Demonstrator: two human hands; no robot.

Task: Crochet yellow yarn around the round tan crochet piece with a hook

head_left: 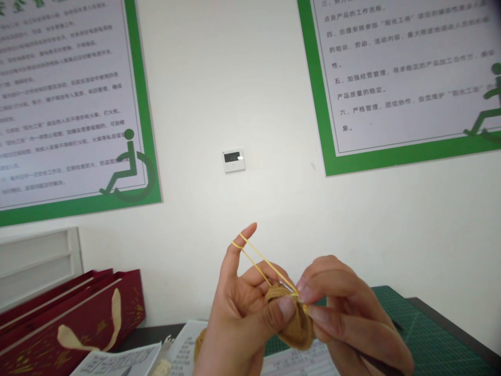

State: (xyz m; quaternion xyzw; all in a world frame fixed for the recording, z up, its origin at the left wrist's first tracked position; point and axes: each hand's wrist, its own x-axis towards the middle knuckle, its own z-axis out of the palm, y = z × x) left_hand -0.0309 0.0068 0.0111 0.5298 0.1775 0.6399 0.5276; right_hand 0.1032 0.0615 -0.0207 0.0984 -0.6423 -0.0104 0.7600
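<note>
White wall [195,104]: two green-bordered posters [331,104], ten and two o'clock; one white thermostat [234,161], twelve. One tan knitted yarn piece [299,334], six o'clock, lies between both grips. Left grip [287,297]: closed on it, index finger raised, carrying yellow yarn [270,261]. Right grip [304,303]: narrow, pinching one thin silver tool [287,286].

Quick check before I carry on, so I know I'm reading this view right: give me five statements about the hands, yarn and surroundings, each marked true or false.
1. Yellow yarn loops over the left hand's raised index finger. True.
2. The right hand is well away from the brown piece. False: its fingertips are at the piece's edge.
3. The dark red bags are on the right. False: they are on the left.
4. A green gridded mat shows behind the right hand. True.
5. The small wall panel is on a poster. False: it is on bare wall between two posters.
</note>
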